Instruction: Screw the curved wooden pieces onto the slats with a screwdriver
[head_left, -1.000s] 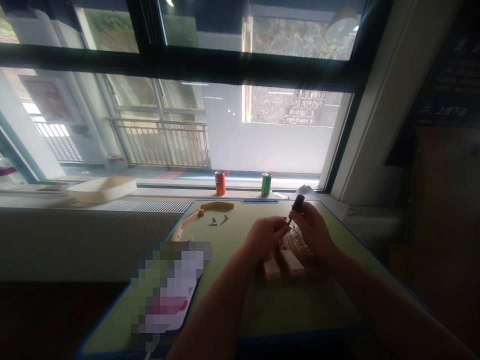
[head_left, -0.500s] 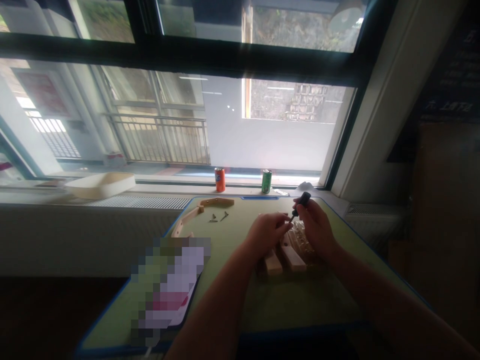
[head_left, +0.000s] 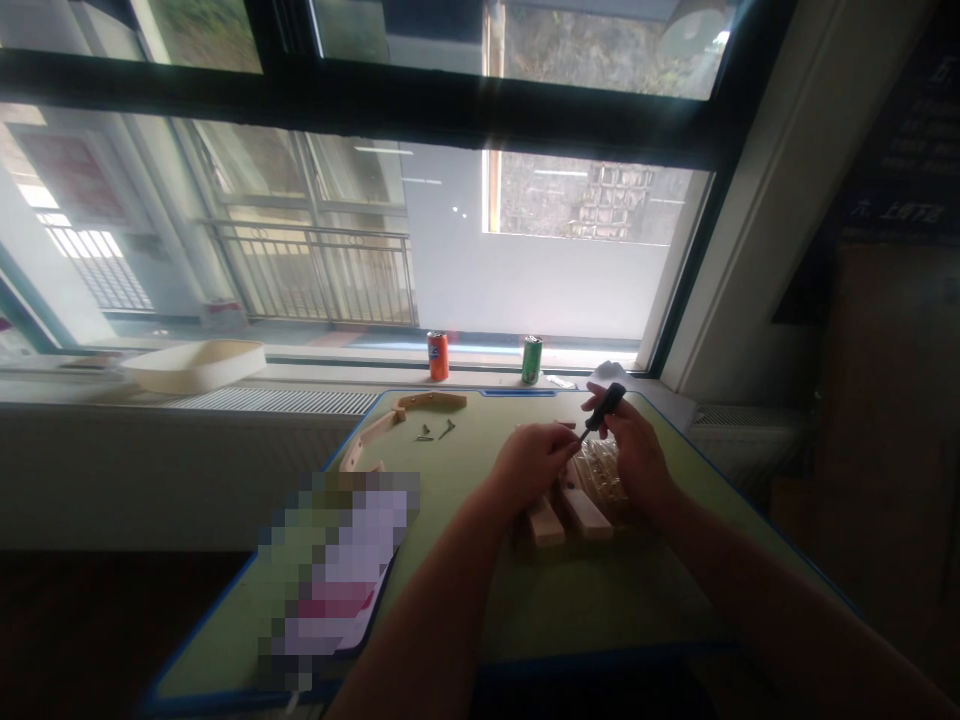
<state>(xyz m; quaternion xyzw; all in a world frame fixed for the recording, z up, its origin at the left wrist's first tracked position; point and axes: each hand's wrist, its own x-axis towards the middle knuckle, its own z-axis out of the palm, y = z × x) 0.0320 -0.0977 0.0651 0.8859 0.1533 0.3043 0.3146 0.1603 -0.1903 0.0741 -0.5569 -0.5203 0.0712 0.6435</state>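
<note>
Green surface (head_left: 600, 605), dark sign (head_left: 900, 130) rightward showing 五 and 六; left hand (head_left: 529, 462) pinched at the tip of one screwdriver (head_left: 604, 404), its hold unclear, right hand (head_left: 637, 452) loosely around the handle, fingers part-spread; two wooden bars (head_left: 587, 515) beneath; two cans (head_left: 438, 358), labels illegible; three screws (head_left: 448, 429).

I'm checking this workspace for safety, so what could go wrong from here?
The tip of the screwdriver in the right hand sits close to the left hand, so a slip might jab it. The small metal screws lie loose on the table and could roll away if it gets bumped.
</note>
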